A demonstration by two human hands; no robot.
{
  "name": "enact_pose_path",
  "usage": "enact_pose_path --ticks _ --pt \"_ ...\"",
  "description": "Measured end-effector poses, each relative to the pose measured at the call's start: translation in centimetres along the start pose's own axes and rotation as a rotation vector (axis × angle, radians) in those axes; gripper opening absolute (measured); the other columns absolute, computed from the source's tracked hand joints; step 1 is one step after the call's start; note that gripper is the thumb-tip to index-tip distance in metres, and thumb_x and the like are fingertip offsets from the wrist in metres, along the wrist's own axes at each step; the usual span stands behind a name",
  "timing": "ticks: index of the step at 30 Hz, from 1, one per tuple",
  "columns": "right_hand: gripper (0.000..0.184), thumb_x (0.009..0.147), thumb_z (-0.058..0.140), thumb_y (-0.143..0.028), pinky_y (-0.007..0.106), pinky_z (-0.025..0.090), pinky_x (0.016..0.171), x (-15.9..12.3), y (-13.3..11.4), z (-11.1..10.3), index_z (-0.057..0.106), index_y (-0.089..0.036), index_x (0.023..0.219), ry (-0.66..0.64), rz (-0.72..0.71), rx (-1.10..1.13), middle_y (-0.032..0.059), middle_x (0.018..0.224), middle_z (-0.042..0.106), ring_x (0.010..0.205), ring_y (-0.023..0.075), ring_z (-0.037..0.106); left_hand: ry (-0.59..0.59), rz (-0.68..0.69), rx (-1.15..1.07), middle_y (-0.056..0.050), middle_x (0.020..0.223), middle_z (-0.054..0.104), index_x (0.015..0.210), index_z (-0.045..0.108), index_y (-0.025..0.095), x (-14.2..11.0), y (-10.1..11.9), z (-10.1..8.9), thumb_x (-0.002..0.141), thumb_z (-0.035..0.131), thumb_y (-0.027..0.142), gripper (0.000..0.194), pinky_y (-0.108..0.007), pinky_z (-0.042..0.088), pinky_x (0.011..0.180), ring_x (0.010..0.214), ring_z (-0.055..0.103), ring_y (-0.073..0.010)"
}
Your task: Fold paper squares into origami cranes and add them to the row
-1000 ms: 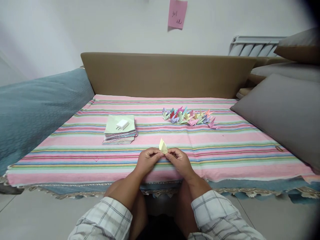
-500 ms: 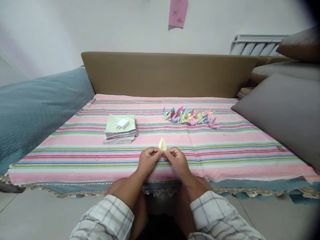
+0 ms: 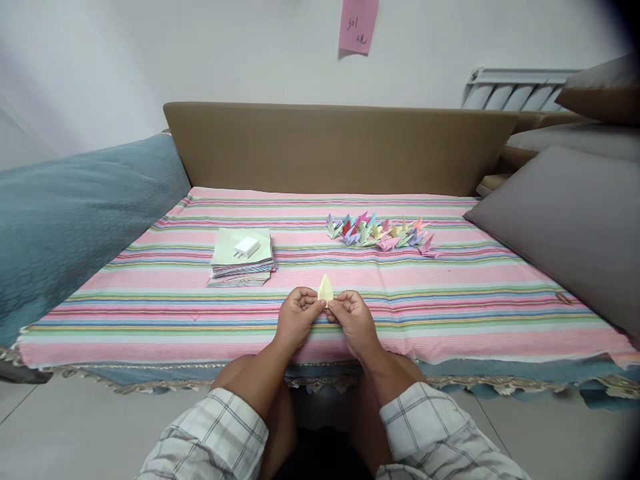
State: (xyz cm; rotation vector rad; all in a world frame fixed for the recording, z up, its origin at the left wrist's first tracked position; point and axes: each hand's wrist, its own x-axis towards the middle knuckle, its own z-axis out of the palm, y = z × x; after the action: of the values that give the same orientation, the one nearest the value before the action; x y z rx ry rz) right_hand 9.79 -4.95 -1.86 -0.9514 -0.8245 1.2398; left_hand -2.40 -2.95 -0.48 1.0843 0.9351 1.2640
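Note:
A small pale yellow folded paper [image 3: 325,289] stands point-up between my two hands, low over the striped cloth [image 3: 450,307]. My left hand [image 3: 297,317] pinches its lower left part, fingers curled. My right hand [image 3: 351,317] pinches its lower right part, fingers curled too. Both hands touch each other at the paper's base. Farther back lies a row of several coloured folded paper cranes [image 3: 377,235]. A stack of square coloured paper sheets [image 3: 241,259] sits to the left, with a white charger plug [image 3: 247,248] on top.
The striped cloth covers a sofa seat with a tan backrest [image 3: 340,143]. A teal cover [image 3: 65,213] drapes the left side. Grey cushions [image 3: 565,227] lean at the right. A pink note [image 3: 358,25] is stuck on the wall above.
Both hands have drawn closer together around the yellow paper's base, and the paper's tip now stands more upright. The view has shifted slightly.

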Motion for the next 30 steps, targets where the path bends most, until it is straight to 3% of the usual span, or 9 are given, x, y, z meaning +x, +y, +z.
enact_pose_path --ticks 8,12,21,26,30 --pt "0.039 0.064 0.074 -0.040 0.024 0.049 0.057 -0.06 -0.04 0.09 0.046 -0.022 0.084 -0.026 0.022 0.024 -0.0047 0.062 0.061 0.058 0.0105 0.059 0.002 -0.015 -0.053 0.005 0.061 0.063 0.088 0.050 0.017 0.02 0.10 0.02 0.058 0.079 0.031 0.045 -0.023 0.046 0.061 0.056 0.061 -0.0101" --pt "0.043 0.064 0.073 -0.043 0.023 0.049 0.057 -0.17 -0.31 0.09 0.052 -0.021 0.095 -0.047 0.040 -0.039 -0.0001 0.077 0.064 0.067 0.0124 0.060 0.018 -0.011 -0.047 0.004 0.062 0.064 0.089 0.051 0.016 -0.16 0.40 0.09 0.056 0.080 0.032 0.046 -0.023 0.047 0.061 0.057 0.061 -0.0108" --pt "0.036 0.071 0.065 -0.052 0.021 0.039 0.045 -0.07 -0.16 -0.74 0.057 -0.017 0.069 -0.150 0.070 -0.251 -0.0032 0.054 0.054 0.047 0.0081 0.047 -0.037 -0.046 -0.056 0.004 0.064 0.062 0.100 0.057 0.016 -0.37 0.71 0.10 0.057 0.079 0.031 0.051 -0.022 0.046 0.061 0.059 0.059 -0.0101" --pt "0.036 0.073 0.063 -0.053 0.021 0.037 0.044 -0.32 -0.39 -0.82 0.055 -0.018 0.066 -0.227 0.059 -0.321 -0.0041 0.053 0.052 0.045 0.0077 0.044 -0.131 -0.082 0.031 0.001 0.059 0.061 0.066 0.062 0.013 -0.43 0.95 -0.17 0.062 0.075 0.040 0.030 -0.023 0.043 0.057 0.056 0.055 -0.0110" --pt "0.034 0.073 0.064 -0.051 0.021 0.037 0.044 -0.57 -0.61 -0.63 0.054 -0.019 0.064 -0.248 0.053 -0.326 -0.0050 0.052 0.050 0.044 0.0073 0.042 -0.122 -0.091 0.013 0.002 0.054 0.058 0.059 0.060 0.014 -0.49 0.91 -0.37 0.063 0.074 0.040 0.030 -0.023 0.042 0.055 0.052 0.052 -0.0100"
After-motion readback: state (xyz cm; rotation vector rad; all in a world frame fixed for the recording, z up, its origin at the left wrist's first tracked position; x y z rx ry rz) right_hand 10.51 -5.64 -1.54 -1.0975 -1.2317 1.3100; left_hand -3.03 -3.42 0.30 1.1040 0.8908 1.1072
